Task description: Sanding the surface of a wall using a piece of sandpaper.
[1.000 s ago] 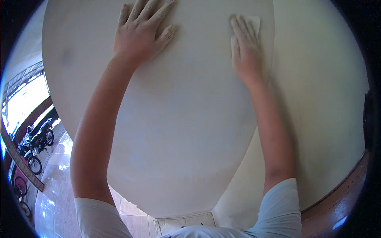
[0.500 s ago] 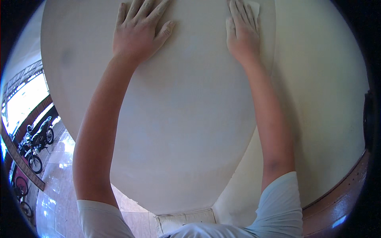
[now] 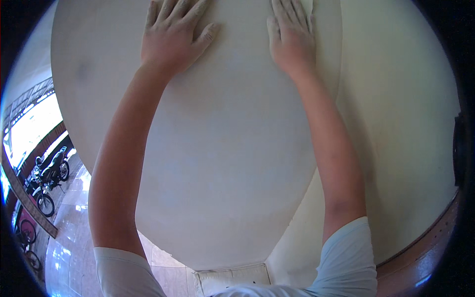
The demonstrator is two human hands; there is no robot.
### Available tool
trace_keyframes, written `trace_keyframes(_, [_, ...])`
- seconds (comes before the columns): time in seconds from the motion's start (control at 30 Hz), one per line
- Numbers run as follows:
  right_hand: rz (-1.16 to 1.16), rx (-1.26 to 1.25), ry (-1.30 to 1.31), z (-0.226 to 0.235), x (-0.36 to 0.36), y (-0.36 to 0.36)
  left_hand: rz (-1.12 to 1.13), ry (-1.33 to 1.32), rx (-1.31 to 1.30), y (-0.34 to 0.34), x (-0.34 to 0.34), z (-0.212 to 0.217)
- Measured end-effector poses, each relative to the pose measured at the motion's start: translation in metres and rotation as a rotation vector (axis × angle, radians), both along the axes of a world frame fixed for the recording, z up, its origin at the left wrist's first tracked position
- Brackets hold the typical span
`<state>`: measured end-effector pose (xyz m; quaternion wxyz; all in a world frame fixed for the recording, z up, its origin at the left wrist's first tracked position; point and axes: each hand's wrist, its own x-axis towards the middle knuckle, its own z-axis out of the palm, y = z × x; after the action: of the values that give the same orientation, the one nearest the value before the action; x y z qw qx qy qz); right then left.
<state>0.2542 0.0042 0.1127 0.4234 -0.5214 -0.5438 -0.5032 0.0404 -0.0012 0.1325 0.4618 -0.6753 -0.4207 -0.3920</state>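
My left hand (image 3: 170, 42) lies flat on a pale grey plastered wall (image 3: 227, 133), fingers spread and thumb out, holding nothing. Whitish dust coats its fingers. Farther right, my right hand (image 3: 293, 42) presses against the same wall with its fingers close together, dusty too. Under those fingers is a pale sheet (image 3: 308, 5) that looks like sandpaper. Only a small edge of it shows beside the fingertips; the hand covers the rest. The upper picture edge cuts off the fingertips of both hands.
A cream wall (image 3: 401, 123) meets the grey one at a corner on the right. Below lies a glossy tiled floor (image 3: 74, 247), with a pale block-like object (image 3: 232, 277) at the wall's foot. Motorcycles (image 3: 49, 178) stand outside at the left. A brown surface (image 3: 415, 262) is at lower right.
My right hand has slid left along the wall, and the pale sheet has moved with it. My left hand stays in nearly the same place.
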Motion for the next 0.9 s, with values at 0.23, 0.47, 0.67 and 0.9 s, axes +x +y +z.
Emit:
trace_keyframes(0.23, [0.214,0.214,-0.139,-0.026,0.039,0.028,0.034,0.017,0.065,0.008,0.005,0.007])
trace_keyframes(0.47, [0.029,-0.048,0.084,0.026,0.01,-0.019,0.0,-0.049,0.051,0.004,0.026,0.021])
trace_keyframes(0.67, [0.187,0.209,0.007,-0.069,0.057,0.024,0.007,-0.055,0.031,0.004,0.021,0.023])
trace_keyframes(0.9, [0.045,0.094,0.109,0.021,0.063,0.007,0.033,-0.06,0.068,0.013,0.027,0.016])
